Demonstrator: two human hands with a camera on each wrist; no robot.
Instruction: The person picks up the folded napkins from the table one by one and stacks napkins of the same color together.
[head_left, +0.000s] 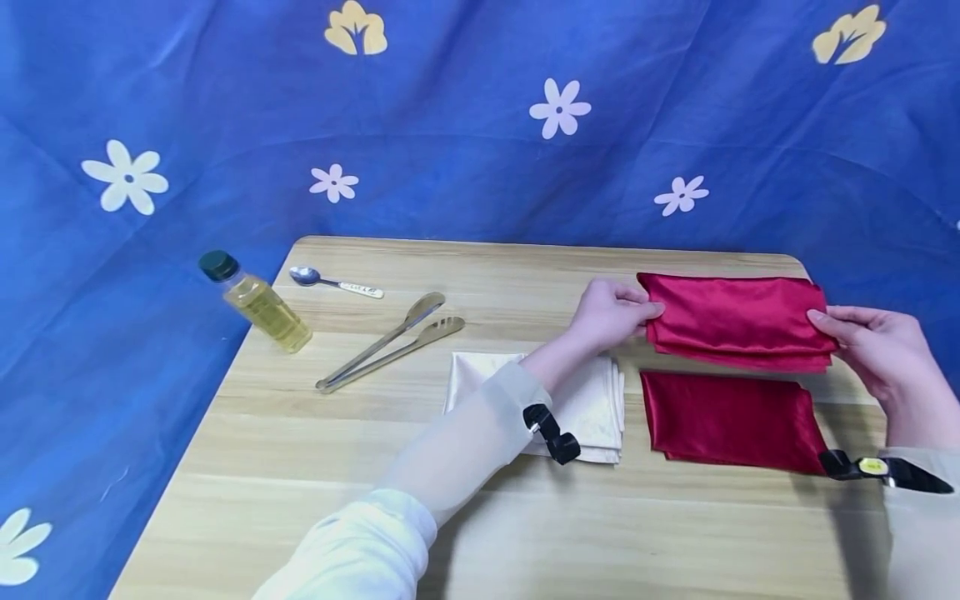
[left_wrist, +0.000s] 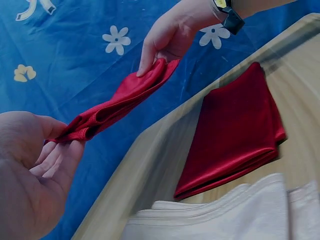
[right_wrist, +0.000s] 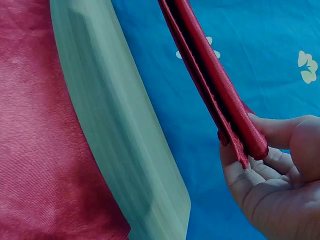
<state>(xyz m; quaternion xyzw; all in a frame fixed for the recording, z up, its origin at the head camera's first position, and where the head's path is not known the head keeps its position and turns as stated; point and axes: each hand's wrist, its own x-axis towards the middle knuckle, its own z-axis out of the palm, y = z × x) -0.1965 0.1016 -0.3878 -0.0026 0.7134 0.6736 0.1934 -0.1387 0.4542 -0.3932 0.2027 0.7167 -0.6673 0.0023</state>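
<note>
A folded shiny red cloth (head_left: 738,321) is held up above the back right of the table, stretched level between both hands. My left hand (head_left: 611,315) pinches its left end, thumb on top and fingers beneath. At the opposite end, my right hand (head_left: 881,346) pinches the edge the same way. The layered folds of the raised cloth (left_wrist: 107,111) show in the left wrist view. A second folded red cloth (head_left: 731,421) lies on the table just in front of it. Under my left forearm sits a folded white cloth (head_left: 588,412), partly hidden by the arm.
Metal tongs (head_left: 390,346) lie spread on the wooden table (head_left: 300,500), left of the white cloth. Behind them is a small spoon (head_left: 333,282). A bottle of yellow liquid (head_left: 266,308) with a dark green cap stands at the left edge. A blue flowered curtain (head_left: 465,125) hangs behind.
</note>
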